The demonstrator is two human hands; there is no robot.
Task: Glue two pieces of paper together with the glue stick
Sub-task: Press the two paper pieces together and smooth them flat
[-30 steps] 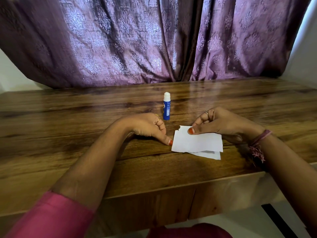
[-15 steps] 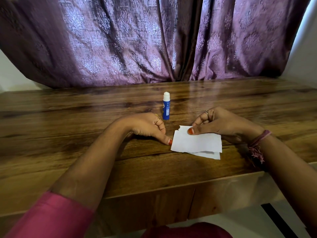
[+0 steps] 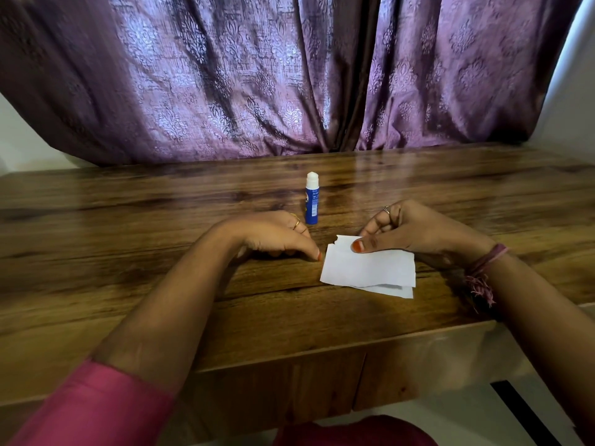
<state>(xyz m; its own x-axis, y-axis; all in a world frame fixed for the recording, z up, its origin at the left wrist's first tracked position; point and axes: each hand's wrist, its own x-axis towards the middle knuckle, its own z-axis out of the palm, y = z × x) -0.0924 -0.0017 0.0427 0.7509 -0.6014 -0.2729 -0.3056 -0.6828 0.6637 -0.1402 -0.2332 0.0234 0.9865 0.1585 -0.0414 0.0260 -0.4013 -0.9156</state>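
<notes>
Nothing moved since earlier frames. Right hand (image 3: 415, 235) pinches top paper (image 3: 367, 268) over lower paper (image 3: 391, 290); left hand (image 3: 277, 239) loosely curled, empty. Glue stick (image 3: 312, 198) upright, capped, untouched beyond: gluing unstarted.

A wooden tabletop (image 3: 128, 220) with dark, streaky grain spans the view, its glossy surface catching pale reflections toward the far edge. Below its front edge runs a plain wooden apron (image 3: 273, 391) with a vertical seam. Behind it hangs a purple curtain (image 3: 225, 75) with a damask pattern, gathered into deep folds and parted slightly at the middle; daylight glows through the cloth. White wall (image 3: 19, 140) shows at the far left and at the far right (image 3: 573, 91). A pale floor (image 3: 450, 423) with a dark stripe lies below.
</notes>
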